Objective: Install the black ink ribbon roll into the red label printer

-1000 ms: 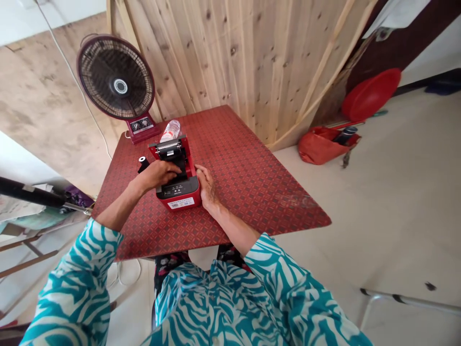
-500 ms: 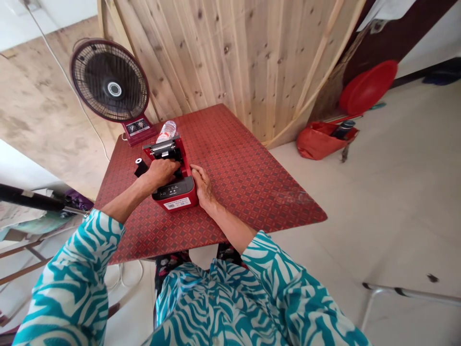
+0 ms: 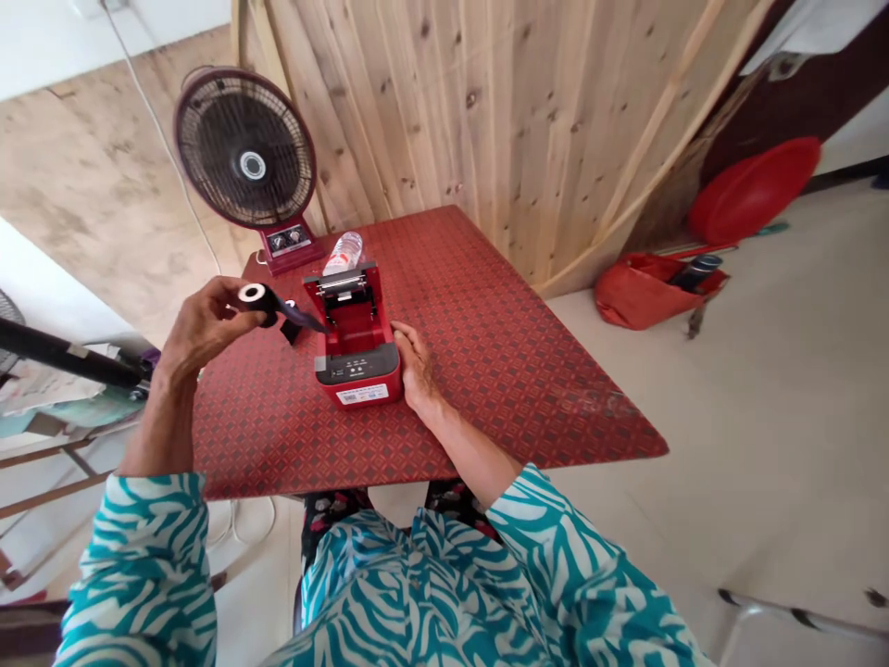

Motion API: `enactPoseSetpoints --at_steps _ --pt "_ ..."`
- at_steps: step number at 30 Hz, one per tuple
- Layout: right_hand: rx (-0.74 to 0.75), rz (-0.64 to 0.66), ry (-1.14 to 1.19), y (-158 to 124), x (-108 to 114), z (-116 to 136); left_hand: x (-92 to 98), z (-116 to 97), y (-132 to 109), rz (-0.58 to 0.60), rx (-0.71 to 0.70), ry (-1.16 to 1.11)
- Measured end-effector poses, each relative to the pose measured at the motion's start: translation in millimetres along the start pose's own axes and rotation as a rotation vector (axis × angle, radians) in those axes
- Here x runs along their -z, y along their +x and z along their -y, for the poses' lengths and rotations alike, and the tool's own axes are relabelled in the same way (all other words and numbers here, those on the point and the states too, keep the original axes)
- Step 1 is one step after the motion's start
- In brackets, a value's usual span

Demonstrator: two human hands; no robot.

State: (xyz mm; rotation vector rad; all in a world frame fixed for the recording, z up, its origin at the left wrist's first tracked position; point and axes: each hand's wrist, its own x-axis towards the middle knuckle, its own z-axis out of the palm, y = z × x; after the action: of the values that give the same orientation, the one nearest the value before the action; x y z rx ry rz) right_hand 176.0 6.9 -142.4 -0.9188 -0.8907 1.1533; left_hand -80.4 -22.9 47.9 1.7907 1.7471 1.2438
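A small red label printer (image 3: 357, 347) stands on the red patterned table (image 3: 486, 352) with its lid up and its bay showing. My left hand (image 3: 205, 324) is raised to the left of the printer, fingers closed on a black roll (image 3: 256, 298) with a white core; a dark strip trails from the roll toward the printer. My right hand (image 3: 415, 366) rests against the printer's right side, fingers laid along it. Another black roll (image 3: 290, 324) lies on the table just left of the printer.
A maroon table fan (image 3: 246, 167) stands at the table's back left, with a plastic bottle (image 3: 344, 252) lying behind the printer. A wooden plank wall rises behind. A red bag (image 3: 645, 283) and a red basin (image 3: 754, 190) sit on the floor to the right.
My left hand has come out of the printer's bay and lifted up and to the left with a black roll in it. My right hand has stayed at the printer's side.
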Motion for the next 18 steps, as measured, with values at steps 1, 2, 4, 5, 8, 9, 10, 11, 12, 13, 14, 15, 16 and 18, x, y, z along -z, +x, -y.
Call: enactPoseSetpoints --at_steps 1,2,4,5,8,9,10,11,12,13,14,15,16,18 --pt "-0.002 0.0 0.0 -0.2 0.8 -0.6 7.3 14.4 1.5 -0.034 0.015 -0.032" --pt "-0.003 -0.001 0.002 -0.3 1.5 -1.0 11.7 29.6 3.1 -0.088 0.048 -0.036" --pt "-0.006 -0.007 0.004 -0.6 2.6 -1.1 11.8 60.5 5.9 -0.158 0.134 -0.016" --pt "-0.01 -0.007 0.003 -0.8 2.9 -0.8 8.0 75.3 6.7 -0.19 0.164 -0.012" --pt "-0.026 -0.004 -0.01 -1.7 3.6 0.5 -11.5 113.5 6.0 -0.189 0.256 -0.052" --pt "-0.029 -0.005 -0.014 -2.1 3.8 0.9 -18.1 123.4 5.2 -0.146 0.277 -0.034" --pt "-0.03 -0.009 -0.018 -2.4 3.9 1.1 -23.7 131.5 4.4 -0.107 0.289 0.004" --pt "-0.029 -0.013 -0.02 -2.7 4.1 1.3 -28.0 137.7 3.8 -0.071 0.295 0.059" --pt "-0.028 -0.015 -0.022 -3.0 4.3 1.4 -30.6 142.2 3.7 -0.039 0.295 0.124" --pt "-0.027 -0.016 -0.023 -3.3 4.5 1.4 -31.8 144.7 4.1 -0.013 0.292 0.188" --pt "-0.028 -0.015 -0.022 -3.5 4.6 1.4 -31.6 145.6 4.9 0.02 0.286 0.24" --pt "-0.03 -0.014 -0.019 -3.7 4.8 1.3 -30.4 145.0 6.2 0.06 0.282 0.277" --pt "-0.033 -0.014 -0.015 -3.7 4.9 1.3 -28.5 143.3 7.9 0.104 0.278 0.299" --pt "-0.039 -0.015 -0.008 -3.5 5.1 1.0 -24.0 137.8 12.5 0.155 0.272 0.294"
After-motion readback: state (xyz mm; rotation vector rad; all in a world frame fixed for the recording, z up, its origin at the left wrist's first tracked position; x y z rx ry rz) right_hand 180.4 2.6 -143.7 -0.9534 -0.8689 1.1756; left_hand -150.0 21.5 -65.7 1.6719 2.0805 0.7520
